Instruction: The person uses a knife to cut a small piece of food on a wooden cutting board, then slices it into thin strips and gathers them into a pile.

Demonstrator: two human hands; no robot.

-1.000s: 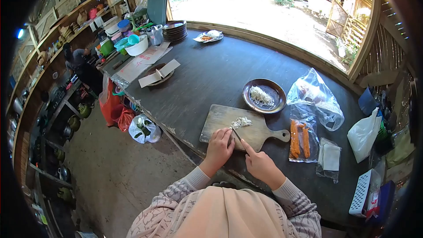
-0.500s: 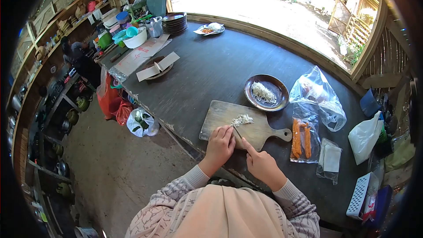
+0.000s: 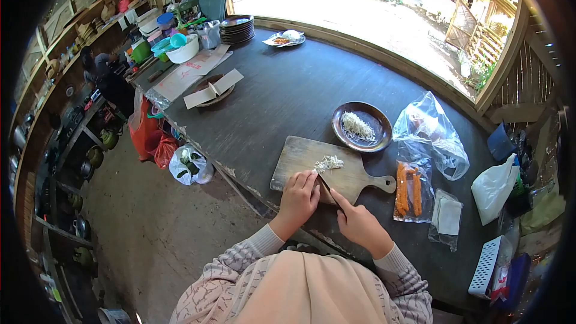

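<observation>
A wooden cutting board (image 3: 294, 155) with a round-holed handle lies near the table's front edge. My right hand (image 3: 363, 230) grips a knife (image 3: 332, 190), its index finger along the back of the blade. The blade tip points up-left, beside the fingertips of my left hand (image 3: 299, 199). Those fingers are curled together on the board over a small pale piece of food, mostly hidden. Just beyond them lies a little heap of thin whitish shreds (image 3: 330, 162). Behind the board, a brown plate (image 3: 385, 125) bears a larger pile of similar shreds (image 3: 358, 126).
Right of the board lie a clear bag (image 3: 433, 135), a packet of orange sticks (image 3: 409, 191) and a packet of white sheets (image 3: 448, 216). Stacked plates (image 3: 237, 30), a plate of food (image 3: 284, 39) and cardboard (image 3: 187, 77) are farther back. A person (image 3: 108, 81) stands far left.
My right hand has shifted slightly back and right, and more of the knife blade shows. My left hand stays at nearly the same place on the board.
</observation>
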